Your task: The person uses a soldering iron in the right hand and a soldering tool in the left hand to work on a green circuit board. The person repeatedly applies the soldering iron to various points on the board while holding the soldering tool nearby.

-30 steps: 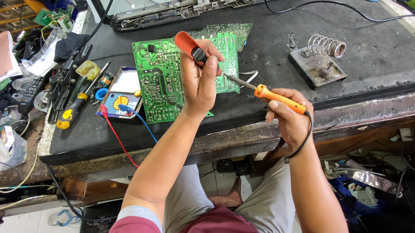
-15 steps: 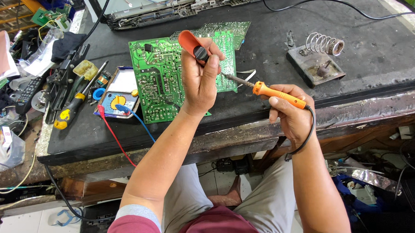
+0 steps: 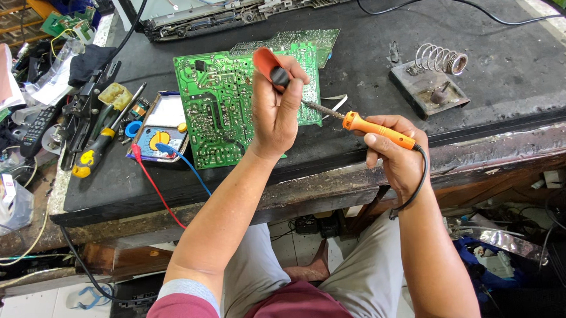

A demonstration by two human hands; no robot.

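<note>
Fingers of left hand [image 3: 274, 111] clamped on desoldering pump [image 3: 271, 67], right hand [image 3: 397, 157] gripping soldering iron [image 3: 377, 128]

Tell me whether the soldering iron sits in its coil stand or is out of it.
Out. The right hand holds the soldering iron over the green circuit board; the coil stand on the bench is empty.

There is one view only, from a camera on the seated person's head, looking steeply down and forward. It sits close above the left hand [image 3: 274, 111] and right hand [image 3: 397, 154], with the black-topped wooden workbench [image 3: 521, 72] stretching beyond them and the lap below.
</note>
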